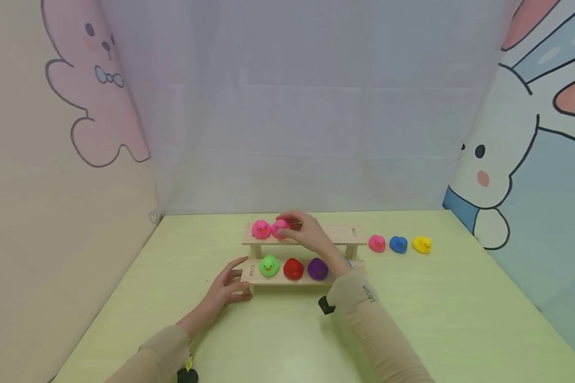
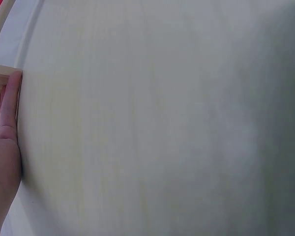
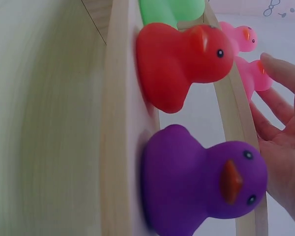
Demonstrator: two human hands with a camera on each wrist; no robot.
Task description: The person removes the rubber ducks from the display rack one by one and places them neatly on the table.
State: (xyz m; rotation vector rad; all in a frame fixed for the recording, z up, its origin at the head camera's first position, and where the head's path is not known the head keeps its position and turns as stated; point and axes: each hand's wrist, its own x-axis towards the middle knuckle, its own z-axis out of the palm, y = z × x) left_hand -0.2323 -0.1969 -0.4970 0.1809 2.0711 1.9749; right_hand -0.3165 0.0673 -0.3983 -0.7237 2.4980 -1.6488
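A two-tier wooden rack (image 1: 311,282) stands on the table. My left hand (image 1: 227,287) holds the left end of its lower tier, thumb at the front and fingers farther back; a finger (image 2: 10,101) lies against the board's end in the left wrist view. On the upper tier, my right hand (image 1: 304,231) holds a pink rubber duck (image 1: 280,229), with the thumb near its beak in the right wrist view. Beside it sits another pink duck (image 1: 261,229). The lower tier bears a green duck (image 1: 269,265), a red duck (image 3: 182,64) and a purple duck (image 3: 196,182). A blue bit shows behind my right wrist.
Right of the rack, a pink duck (image 1: 377,243), a blue duck (image 1: 399,244) and a yellow duck (image 1: 422,244) stand in a row on the pale green table (image 1: 460,308). A pale curtain (image 1: 306,117) hangs behind, with cartoon-printed panels at both sides.
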